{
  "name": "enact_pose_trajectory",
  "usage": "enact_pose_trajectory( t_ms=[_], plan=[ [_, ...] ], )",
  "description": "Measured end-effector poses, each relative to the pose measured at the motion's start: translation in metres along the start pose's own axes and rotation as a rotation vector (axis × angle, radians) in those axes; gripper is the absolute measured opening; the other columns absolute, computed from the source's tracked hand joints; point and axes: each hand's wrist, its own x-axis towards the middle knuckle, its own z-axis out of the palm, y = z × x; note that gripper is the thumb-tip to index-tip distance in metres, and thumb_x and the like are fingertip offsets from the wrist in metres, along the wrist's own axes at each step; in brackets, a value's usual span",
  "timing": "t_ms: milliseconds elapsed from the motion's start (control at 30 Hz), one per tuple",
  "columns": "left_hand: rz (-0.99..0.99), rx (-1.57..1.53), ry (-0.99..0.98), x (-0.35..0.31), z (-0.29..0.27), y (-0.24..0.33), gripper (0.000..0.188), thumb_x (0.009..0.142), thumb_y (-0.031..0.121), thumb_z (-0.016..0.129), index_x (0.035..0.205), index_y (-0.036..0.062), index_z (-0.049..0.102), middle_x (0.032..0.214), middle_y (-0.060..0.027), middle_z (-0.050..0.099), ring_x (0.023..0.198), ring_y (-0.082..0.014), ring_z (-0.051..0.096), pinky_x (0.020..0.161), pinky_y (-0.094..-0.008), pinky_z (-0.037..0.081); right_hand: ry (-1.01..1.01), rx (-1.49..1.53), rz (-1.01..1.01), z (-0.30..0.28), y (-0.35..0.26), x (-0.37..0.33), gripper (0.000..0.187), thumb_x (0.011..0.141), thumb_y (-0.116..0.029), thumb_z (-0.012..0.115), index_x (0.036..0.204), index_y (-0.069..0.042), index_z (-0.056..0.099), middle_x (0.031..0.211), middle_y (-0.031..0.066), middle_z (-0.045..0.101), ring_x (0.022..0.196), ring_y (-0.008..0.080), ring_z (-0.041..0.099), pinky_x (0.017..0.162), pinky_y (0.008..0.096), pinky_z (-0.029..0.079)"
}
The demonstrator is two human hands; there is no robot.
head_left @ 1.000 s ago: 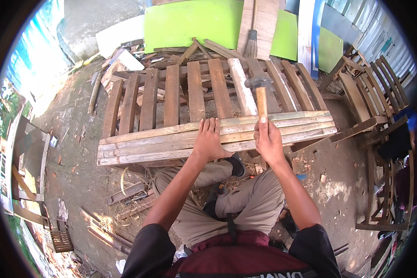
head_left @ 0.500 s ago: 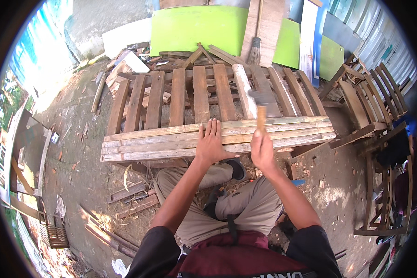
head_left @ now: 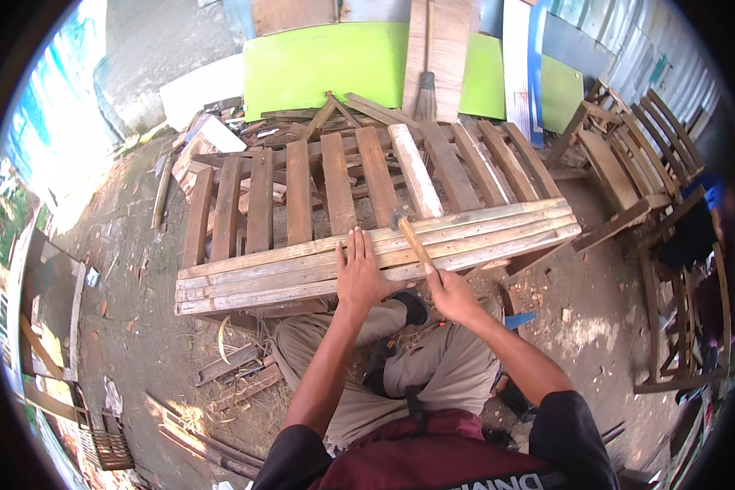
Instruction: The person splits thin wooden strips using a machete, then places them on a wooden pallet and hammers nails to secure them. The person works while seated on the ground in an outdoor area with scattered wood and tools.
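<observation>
Across my lap sits a slatted wooden frame [head_left: 261,204], its brown slats fanning away from me. Several long pale wooden strips [head_left: 237,286] lie side by side along its near edge. My left hand [head_left: 359,273] rests flat on these strips, fingers stretched toward the far side. In my right hand [head_left: 451,294] is the wooden handle of a hammer [head_left: 415,241], gripped near its end. The hammer's head is down at the farthest strip, just right of my left fingertips. Whether a nail is under the head, I cannot tell.
Scrap wood lies piled behind the frame, where a broom [head_left: 425,96] leans on a board. Wooden chair frames [head_left: 629,163] stand at the right. Loose wood pieces [head_left: 229,363] and shavings litter the ground at my left. A blue object [head_left: 520,319] lies beside my right knee.
The hammer has swung down from a raised, blurred position onto the far strip. My left hand stays flat on the strips. The whole view has shifted and tilted slightly.
</observation>
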Motion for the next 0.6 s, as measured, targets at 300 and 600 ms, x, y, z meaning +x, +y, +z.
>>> enact_pose_trajectory(
  t_ms=[300,600],
  plan=[
    [0.009,-0.029,0.054,0.004,-0.004,0.004,0.149,0.055,0.086,0.076,0.156,-0.0116,0.025,0.163,-0.0285,0.029,0.156,-0.0355,0.022,0.127,-0.0516,0.015,0.437,0.252,-0.506,-0.008,-0.025,-0.012,0.053,0.110,-0.049,0.043,0.098,0.002,0.055,0.062,0.0031,0.052,0.055,0.0154,0.052,0.051,0.0332,0.040],
    [-0.010,-0.010,0.060,0.000,0.003,-0.011,0.150,0.055,0.087,0.075,0.156,-0.0110,0.025,0.164,-0.0274,0.028,0.157,-0.0343,0.021,0.127,-0.0515,0.015,0.185,0.482,-0.414,-0.036,-0.061,-0.030,0.053,0.109,-0.050,0.043,0.092,-0.002,0.053,0.064,-0.0029,0.043,0.057,0.0065,0.042,0.050,0.0275,0.035]
  ],
)
